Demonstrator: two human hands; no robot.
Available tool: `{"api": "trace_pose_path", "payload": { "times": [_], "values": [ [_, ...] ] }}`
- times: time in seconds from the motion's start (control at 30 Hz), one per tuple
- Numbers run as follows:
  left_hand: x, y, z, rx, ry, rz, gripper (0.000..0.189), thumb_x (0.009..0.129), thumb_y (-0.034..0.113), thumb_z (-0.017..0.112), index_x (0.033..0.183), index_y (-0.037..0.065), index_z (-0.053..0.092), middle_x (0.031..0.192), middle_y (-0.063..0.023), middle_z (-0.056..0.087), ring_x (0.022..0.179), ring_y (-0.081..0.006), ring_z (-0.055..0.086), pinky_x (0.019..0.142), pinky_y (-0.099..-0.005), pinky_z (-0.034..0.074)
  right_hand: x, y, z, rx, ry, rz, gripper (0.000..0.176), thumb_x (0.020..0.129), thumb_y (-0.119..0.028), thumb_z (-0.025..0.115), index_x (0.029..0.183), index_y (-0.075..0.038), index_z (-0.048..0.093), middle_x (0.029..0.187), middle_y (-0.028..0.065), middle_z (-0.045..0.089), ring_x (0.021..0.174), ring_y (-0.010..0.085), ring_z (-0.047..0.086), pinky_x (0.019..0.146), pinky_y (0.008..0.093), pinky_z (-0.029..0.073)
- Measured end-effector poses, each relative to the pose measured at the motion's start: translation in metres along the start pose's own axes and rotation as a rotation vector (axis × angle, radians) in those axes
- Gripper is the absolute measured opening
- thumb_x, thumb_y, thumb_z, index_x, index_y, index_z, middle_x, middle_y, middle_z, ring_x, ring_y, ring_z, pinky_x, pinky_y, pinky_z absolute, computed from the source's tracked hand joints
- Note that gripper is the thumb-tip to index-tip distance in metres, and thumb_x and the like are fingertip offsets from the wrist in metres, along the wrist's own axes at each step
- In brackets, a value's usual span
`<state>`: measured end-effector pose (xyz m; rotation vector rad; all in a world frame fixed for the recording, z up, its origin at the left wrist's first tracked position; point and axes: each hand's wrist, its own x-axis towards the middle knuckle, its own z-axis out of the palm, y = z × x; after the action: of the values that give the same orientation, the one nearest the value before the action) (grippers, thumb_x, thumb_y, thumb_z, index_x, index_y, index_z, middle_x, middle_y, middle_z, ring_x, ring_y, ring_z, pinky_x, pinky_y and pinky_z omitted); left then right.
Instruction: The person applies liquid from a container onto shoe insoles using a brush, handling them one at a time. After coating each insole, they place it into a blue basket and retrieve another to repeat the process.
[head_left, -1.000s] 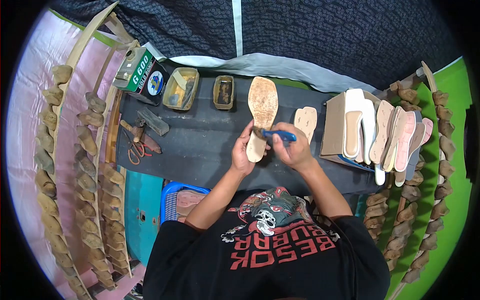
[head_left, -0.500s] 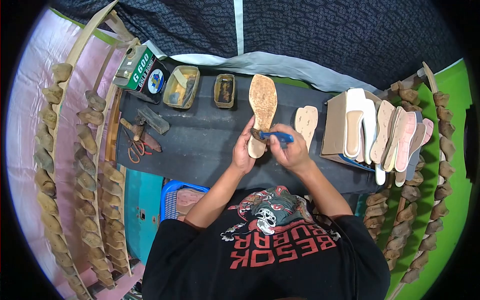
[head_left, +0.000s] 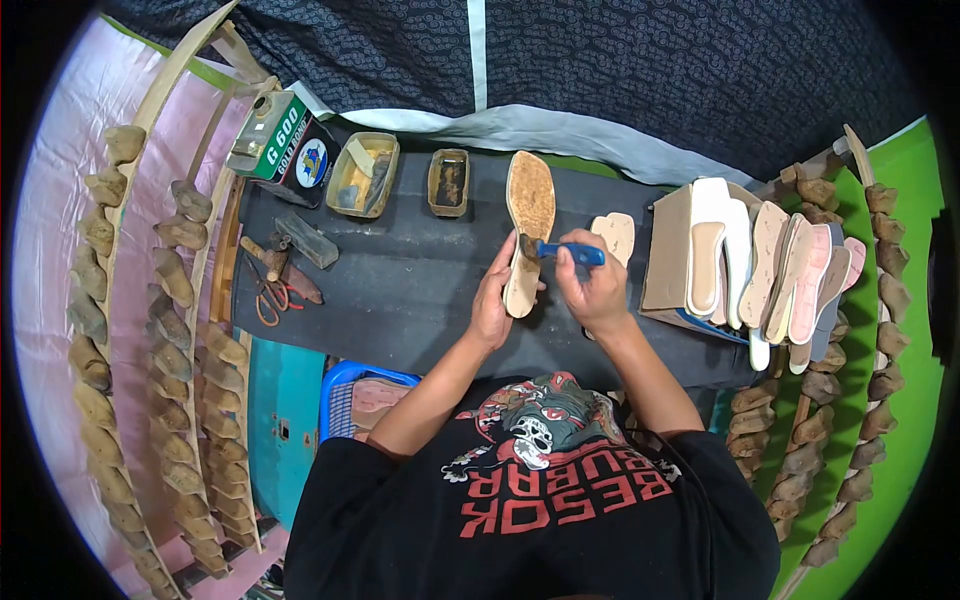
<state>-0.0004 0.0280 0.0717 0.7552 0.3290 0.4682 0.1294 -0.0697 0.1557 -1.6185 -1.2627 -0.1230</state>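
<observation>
My left hand (head_left: 492,305) grips a tan shoe insole (head_left: 532,195) by its narrow heel half, holding it upright above the table with the wide toe end away from me. The toe part looks brown and mottled, the heel paler. In my right hand (head_left: 597,292) is a brush with a blue handle (head_left: 580,254). Its dark bristles touch the insole near the middle, at the edge of the mottled area. Another pair of insoles (head_left: 618,236) lies on the table behind my right hand, partly covered by it.
A cardboard box (head_left: 672,250) holds several insoles at right. Along the back stand a glue can (head_left: 285,150), a tray of scraps (head_left: 362,172) and a small dark-filled container (head_left: 449,182). Scissors (head_left: 268,303) and tools lie left. A blue basket (head_left: 340,400) sits below; racks of shoe lasts flank both sides.
The brush has moved away from me, from the heel side toward the insole's middle. The insole has turned slightly, and my left fingers now show around its right edge.
</observation>
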Motion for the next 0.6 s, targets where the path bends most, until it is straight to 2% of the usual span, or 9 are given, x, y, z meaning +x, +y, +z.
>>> {"api": "trace_pose_path", "payload": {
  "times": [0.1,0.17,0.2,0.27,0.3,0.37,0.4,0.53,0.6],
  "values": [
    [0.002,-0.003,0.002,0.004,-0.006,0.042,0.063,0.105,0.020,0.033,0.165,0.007,0.021,0.153,-0.0117,0.051,0.122,-0.0194,0.061,0.099,-0.0343,0.053,-0.002,0.001,-0.003,0.021,-0.008,0.032,0.014,0.096,-0.006,0.068,0.106,0.003,0.063,0.092,0.0142,0.071,0.075,0.0241,0.072,0.068,0.0335,0.056],
    [0.004,-0.003,0.008,-0.014,0.043,0.088,0.061,0.106,0.019,0.032,0.165,0.007,0.020,0.153,-0.0118,0.051,0.121,-0.0194,0.062,0.100,-0.0344,0.053,-0.003,-0.004,-0.005,0.024,-0.064,-0.024,0.014,0.095,-0.005,0.068,0.106,0.003,0.063,0.093,0.0149,0.071,0.076,0.0257,0.072,0.068,0.0338,0.057],
    [0.004,0.001,0.009,-0.004,0.008,0.099,0.064,0.106,0.023,0.036,0.165,0.005,0.019,0.162,-0.0130,0.039,0.147,-0.0246,0.043,0.122,-0.0386,0.034,-0.005,-0.004,-0.004,0.032,-0.080,-0.047,0.014,0.095,-0.005,0.068,0.106,0.004,0.063,0.093,0.0150,0.071,0.076,0.0260,0.072,0.068,0.0339,0.057],
    [0.002,0.008,0.010,-0.029,-0.023,0.089,0.063,0.107,0.024,0.036,0.165,0.005,0.019,0.162,-0.0131,0.039,0.146,-0.0246,0.043,0.122,-0.0388,0.034,-0.004,-0.003,-0.003,0.000,-0.066,-0.092,0.018,0.092,-0.004,0.071,0.106,0.003,0.061,0.086,0.0151,0.070,0.072,0.0307,0.073,0.064,0.0382,0.056],
    [0.001,0.009,0.010,-0.042,-0.040,0.083,0.063,0.107,0.024,0.036,0.165,0.005,0.019,0.162,-0.0131,0.040,0.146,-0.0246,0.044,0.122,-0.0389,0.034,-0.002,-0.005,-0.003,0.010,-0.043,-0.035,0.018,0.093,-0.004,0.071,0.106,0.003,0.062,0.086,0.0151,0.070,0.072,0.0304,0.073,0.064,0.0381,0.056],
    [0.001,0.004,0.006,-0.031,-0.060,0.087,0.060,0.109,0.022,0.035,0.165,0.005,0.022,0.160,-0.0126,0.042,0.135,-0.0226,0.052,0.111,-0.0377,0.045,0.005,-0.007,-0.005,0.030,0.006,0.074,0.017,0.094,-0.005,0.070,0.106,0.003,0.062,0.085,0.0151,0.070,0.072,0.0299,0.073,0.064,0.0379,0.056],
    [0.001,0.005,0.006,-0.026,-0.069,0.090,0.059,0.109,0.021,0.034,0.164,0.004,0.023,0.159,-0.0124,0.043,0.130,-0.0216,0.056,0.105,-0.0372,0.051,0.007,-0.003,-0.004,-0.002,0.033,0.053,0.017,0.095,-0.006,0.070,0.107,0.003,0.062,0.084,0.0147,0.070,0.073,0.0294,0.073,0.063,0.0379,0.056],
    [0.001,0.004,0.010,-0.067,0.000,0.093,0.058,0.109,0.022,0.035,0.163,0.003,0.025,0.160,-0.0129,0.042,0.131,-0.0221,0.056,0.105,-0.0379,0.051,0.004,-0.010,-0.007,0.044,-0.101,0.037,0.018,0.093,-0.005,0.070,0.108,0.003,0.061,0.085,0.0159,0.070,0.071,0.0315,0.072,0.064,0.0388,0.055],
    [0.008,-0.003,0.003,-0.079,0.048,0.132,0.058,0.109,0.023,0.035,0.163,0.003,0.026,0.159,-0.0130,0.042,0.129,-0.0222,0.057,0.104,-0.0384,0.052,-0.003,-0.011,-0.004,0.056,-0.135,-0.026,0.014,0.095,-0.005,0.067,0.106,0.003,0.062,0.087,0.0133,0.070,0.070,0.0247,0.070,0.064,0.0355,0.054]
  ]
}}
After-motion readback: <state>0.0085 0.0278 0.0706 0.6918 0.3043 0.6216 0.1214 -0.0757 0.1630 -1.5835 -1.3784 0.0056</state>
